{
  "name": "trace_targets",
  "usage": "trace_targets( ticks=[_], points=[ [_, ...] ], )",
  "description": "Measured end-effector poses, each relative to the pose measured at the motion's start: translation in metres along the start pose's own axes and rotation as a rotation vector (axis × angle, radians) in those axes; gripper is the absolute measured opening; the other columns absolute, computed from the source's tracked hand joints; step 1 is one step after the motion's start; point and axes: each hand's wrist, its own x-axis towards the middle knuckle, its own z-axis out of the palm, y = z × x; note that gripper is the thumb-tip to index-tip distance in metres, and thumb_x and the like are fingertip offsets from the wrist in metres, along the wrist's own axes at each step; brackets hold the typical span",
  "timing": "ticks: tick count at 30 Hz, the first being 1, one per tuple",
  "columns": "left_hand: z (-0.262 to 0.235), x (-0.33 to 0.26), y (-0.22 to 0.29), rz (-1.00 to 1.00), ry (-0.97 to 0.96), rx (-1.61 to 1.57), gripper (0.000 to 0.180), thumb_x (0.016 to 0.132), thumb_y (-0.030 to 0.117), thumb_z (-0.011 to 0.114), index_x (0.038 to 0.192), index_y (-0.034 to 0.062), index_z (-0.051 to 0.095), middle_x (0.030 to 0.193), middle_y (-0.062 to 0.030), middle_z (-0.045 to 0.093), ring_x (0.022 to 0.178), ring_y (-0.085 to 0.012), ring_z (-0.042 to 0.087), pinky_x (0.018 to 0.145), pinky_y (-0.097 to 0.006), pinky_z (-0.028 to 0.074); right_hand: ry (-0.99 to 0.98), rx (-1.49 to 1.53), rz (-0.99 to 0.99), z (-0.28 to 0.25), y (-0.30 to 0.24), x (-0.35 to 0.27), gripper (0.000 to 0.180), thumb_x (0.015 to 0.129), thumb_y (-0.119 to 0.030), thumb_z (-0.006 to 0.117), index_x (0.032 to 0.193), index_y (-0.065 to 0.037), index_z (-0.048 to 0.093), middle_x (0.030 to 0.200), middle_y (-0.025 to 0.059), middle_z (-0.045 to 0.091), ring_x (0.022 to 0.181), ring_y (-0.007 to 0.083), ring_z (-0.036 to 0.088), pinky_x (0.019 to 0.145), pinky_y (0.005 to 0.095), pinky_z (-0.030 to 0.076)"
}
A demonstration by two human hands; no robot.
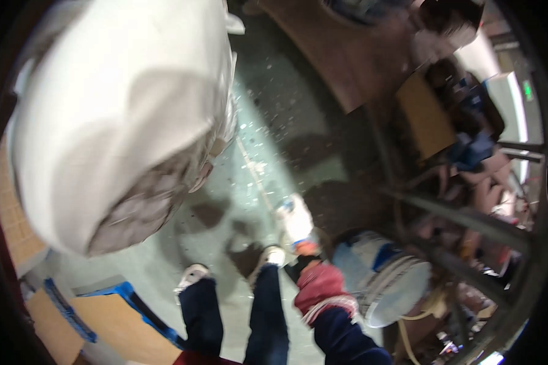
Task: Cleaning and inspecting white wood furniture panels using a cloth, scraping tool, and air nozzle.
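My right hand [296, 220] wears a white work glove with a bluish patch and is held low in front of my right foot. Its fingers are curled and blurred. A thin pale stick [253, 171] runs from the glove up and to the left over the green floor; the grip itself is hard to make out. A dark band circles the wrist below a red and navy sleeve. My left hand is out of the picture. Ahead on the left bulks a large white sack [134, 103], with a wrinkled greyish part [149, 204] on its near side.
A paint-smeared white and blue bucket [402, 292] stands right of my arm, beside a dark metal frame [463, 222]. Cardboard boxes [119, 316] lie lower left. A brown board [341, 55] and clutter fill the upper right. Pale flecks dot the green floor [256, 225].
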Motion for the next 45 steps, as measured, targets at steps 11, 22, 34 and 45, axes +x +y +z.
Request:
trace_targets(
  ticks=[11, 22, 34, 45],
  points=[
    [0.005, 0.029, -0.013, 0.119, 0.149, 0.427, 0.037, 0.091, 0.034, 0.059, 0.108, 0.0029, 0.066, 0.102, -0.0245, 0.067, 0.096, -0.038, 0.065, 0.087, -0.042, 0.05, -0.204, 0.411, -0.226, -0.319, -0.289, -0.187, 0.062, 0.08, -0.017, 0.078, 0.135, -0.004, 0.053, 0.106, 0.0034, 0.062, 0.089, 0.0104, 0.057, 0.079, 0.026, 0.049],
    [0.013, 0.064, -0.056, 0.007, 0.0, 0.32, 0.05, 0.085, 0.048, 0.059, 0.107, 0.004, 0.068, 0.105, -0.0264, 0.065, 0.104, -0.0419, 0.061, 0.095, -0.047, 0.046, 0.548, -0.065, -0.495, -0.539, -0.428, -0.103, 0.05, 0.082, -0.025, 0.071, 0.127, -0.007, 0.057, 0.105, 0.0196, 0.063, 0.097, 0.0352, 0.062, 0.085, 0.0417, 0.049],
    [-0.034, -0.002, 0.105, 0.22, -0.305, -0.849, 0.035, 0.099, 0.032, 0.054, 0.118, 0.0036, 0.062, 0.119, -0.0099, 0.065, 0.104, -0.0221, 0.063, 0.091, -0.032, 0.049, 0.149, 0.02, -0.335, -0.576, -0.505, -0.025, 0.055, 0.085, -0.027, 0.069, 0.132, -0.002, 0.052, 0.124, 0.0211, 0.059, 0.114, 0.0343, 0.058, 0.099, 0.0372, 0.045],
    [-0.024, 0.017, 0.283, 0.862, 0.181, -1.107, 0.044, 0.101, 0.025, 0.05, 0.135, -0.0028, 0.049, 0.147, -0.0201, 0.04, 0.133, -0.0294, 0.042, 0.11, -0.038, 0.033, -0.144, 0.306, -0.775, -0.531, -0.572, 0.029, 0.042, 0.088, -0.013, 0.062, 0.129, -0.005, 0.052, 0.099, 0.0122, 0.063, 0.085, 0.0218, 0.06, 0.079, 0.0336, 0.05]
  ],
)
